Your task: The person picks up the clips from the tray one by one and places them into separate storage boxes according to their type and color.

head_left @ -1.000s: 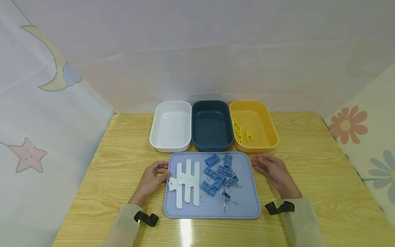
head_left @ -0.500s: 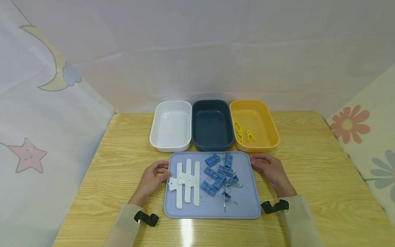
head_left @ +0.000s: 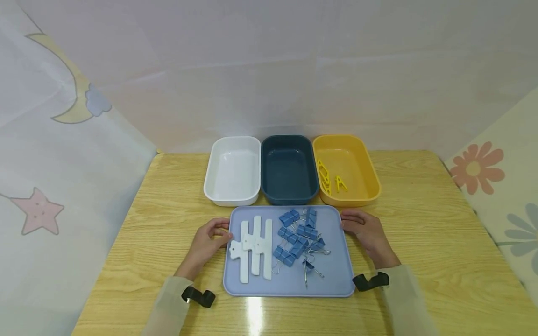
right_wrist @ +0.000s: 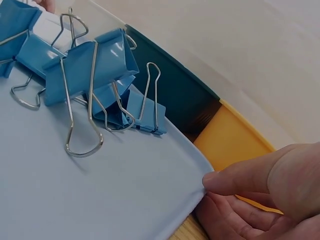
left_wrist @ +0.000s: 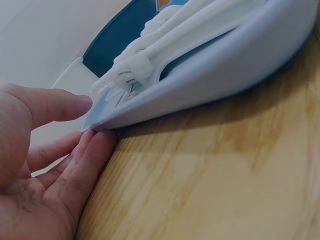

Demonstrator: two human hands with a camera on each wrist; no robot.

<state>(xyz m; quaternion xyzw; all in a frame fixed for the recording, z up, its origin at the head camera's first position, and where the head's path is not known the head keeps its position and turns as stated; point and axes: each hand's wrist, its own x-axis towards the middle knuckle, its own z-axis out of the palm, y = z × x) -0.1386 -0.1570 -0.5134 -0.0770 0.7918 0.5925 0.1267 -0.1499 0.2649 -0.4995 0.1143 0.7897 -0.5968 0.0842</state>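
Note:
A pale blue tray (head_left: 336, 280) lies on the wooden table. My left hand (head_left: 206, 245) is at its left edge, fingertips against the outside of the rim and thumb (left_wrist: 70, 106) over it. My right hand (head_left: 370, 235) pinches the upper right corner, thumb (right_wrist: 235, 179) on top of the rim and fingers curled below. Three white plastic clips (head_left: 267, 261) lie side by side in the tray's left part. Several blue binder clips (head_left: 299, 247) with silver wire handles are heaped in its middle and right, some lying over others.
Behind the tray stand a white bin (head_left: 233, 177), a dark teal bin (head_left: 290, 175) and a yellow bin (head_left: 357, 177), side by side. Several small yellow clips (head_left: 341, 184) lie in the yellow bin. A cloth backdrop (head_left: 269, 70) rises behind the table.
My right hand has shifted slightly left, onto the tray's corner. My left hand keeps its place, and the tray and clips show no clear movement.

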